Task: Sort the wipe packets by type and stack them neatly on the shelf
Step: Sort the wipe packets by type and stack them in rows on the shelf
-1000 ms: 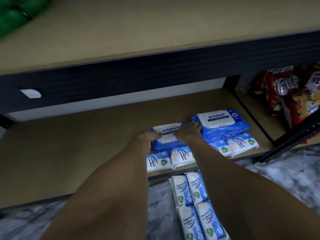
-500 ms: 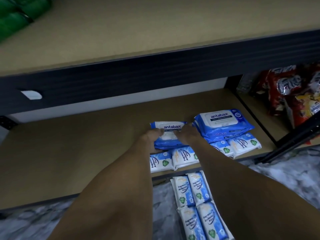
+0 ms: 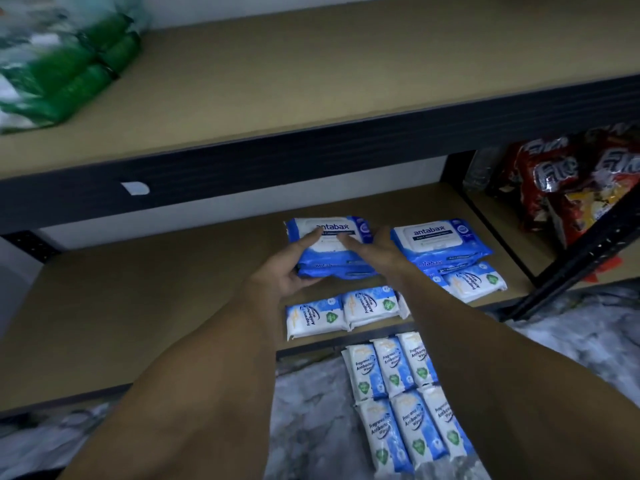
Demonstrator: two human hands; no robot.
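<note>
A blue-and-white antabax wipe packet (image 3: 329,233) lies on top of another one on the lower shelf (image 3: 138,299). My left hand (image 3: 287,271) grips the pair's left front corner, thumb on top. On the pair's right side my right hand (image 3: 379,245) holds it, thumb across the top packet's lid. A second antabax stack (image 3: 441,242) stands just to the right. Small white-and-blue antibacterial wipe packets (image 3: 343,311) lie along the shelf's front edge, with more (image 3: 476,280) under the right stack. Several of the same small packets (image 3: 401,396) lie in rows on the floor below.
The upper shelf (image 3: 346,81) juts out above, its dark rail (image 3: 311,157) close overhead, with green packs (image 3: 69,67) at its left. Red snack bags (image 3: 568,181) fill the neighbouring bay beyond a black post (image 3: 585,261). Marble floor (image 3: 311,410) lies below.
My hands moved from the packet's near edge to its two sides and now clasp it. The view has tilted upward, showing more of the upper shelf.
</note>
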